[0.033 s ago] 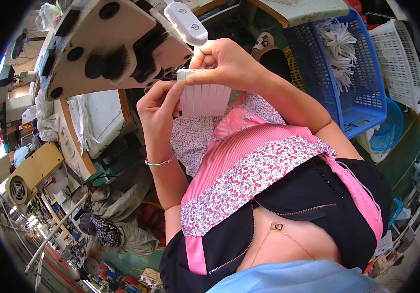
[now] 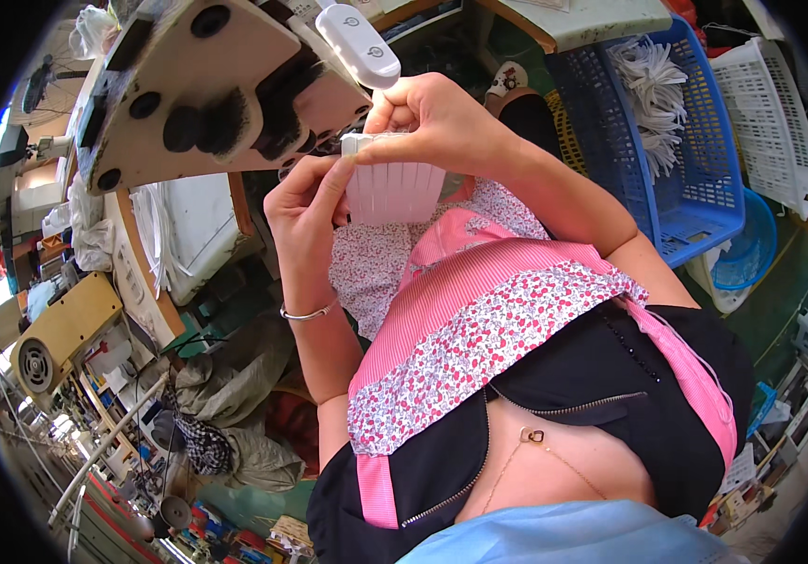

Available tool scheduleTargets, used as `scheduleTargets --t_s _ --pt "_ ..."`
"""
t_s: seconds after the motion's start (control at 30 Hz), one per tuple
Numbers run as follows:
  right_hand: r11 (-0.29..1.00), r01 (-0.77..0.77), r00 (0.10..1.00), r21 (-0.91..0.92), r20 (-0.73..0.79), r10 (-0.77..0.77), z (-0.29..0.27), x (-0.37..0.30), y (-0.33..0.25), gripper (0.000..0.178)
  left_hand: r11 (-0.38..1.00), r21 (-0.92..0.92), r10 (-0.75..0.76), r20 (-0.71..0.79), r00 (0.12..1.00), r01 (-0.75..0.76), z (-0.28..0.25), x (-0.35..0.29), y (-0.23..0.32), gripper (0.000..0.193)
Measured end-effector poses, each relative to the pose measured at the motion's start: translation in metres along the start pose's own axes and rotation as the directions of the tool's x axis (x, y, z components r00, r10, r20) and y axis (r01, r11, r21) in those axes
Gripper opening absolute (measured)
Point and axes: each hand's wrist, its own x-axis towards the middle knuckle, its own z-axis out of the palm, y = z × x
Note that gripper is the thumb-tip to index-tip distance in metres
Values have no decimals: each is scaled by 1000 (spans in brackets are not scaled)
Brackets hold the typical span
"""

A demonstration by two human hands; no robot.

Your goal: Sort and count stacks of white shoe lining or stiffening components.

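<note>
Both my hands meet close to the underside of a sewing machine (image 2: 225, 94). Between the fingertips is a small white strip (image 2: 357, 143), apparently folded at its end. The thumb and forefinger of my left hand (image 2: 308, 193) pinch it from below. My right hand (image 2: 437, 122) reaches across from the right, its thumb laid along the strip and its other fingers curled. Under the right thumb shows a pale panel with upright lines (image 2: 394, 193), above the flowered cloth of my apron (image 2: 479, 324). Whether panel and strip are joined, I cannot tell.
A white control with two buttons (image 2: 359, 45) hangs just above my right hand. Bundles of white strips (image 2: 653, 89) fill part of a blue basket (image 2: 695, 221) at the right; a white basket (image 2: 770, 122) stands beyond it. More white strips (image 2: 152, 235) lie on a worktable at the left.
</note>
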Motion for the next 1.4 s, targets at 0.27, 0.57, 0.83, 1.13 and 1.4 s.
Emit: scheduleTargets --t_s 0.27,0.57,0.83,1.13,1.4 --pt "999 -6 1000 -53 11 7 -2 4 -3 21 996 -83 9 -12 1000 -10 -1 1 -6 10" --pt "999 -30 998 41 -50 32 6 -5 -1 21 995 -94 10 -16 1000 -12 -4 6 -5 8" --pt "989 -53 996 140 -66 63 11 -8 -1 19 999 -31 -9 11 1000 9 -7 6 -3 8" --pt "999 -50 995 0 -82 50 12 -2 -6 20 991 -119 61 0 998 -61 -11 7 -12 8" --pt "996 -65 997 58 -45 68 10 -1 -5 22 1000 -26 12 -15 1000 -12 -10 7 -2 11"
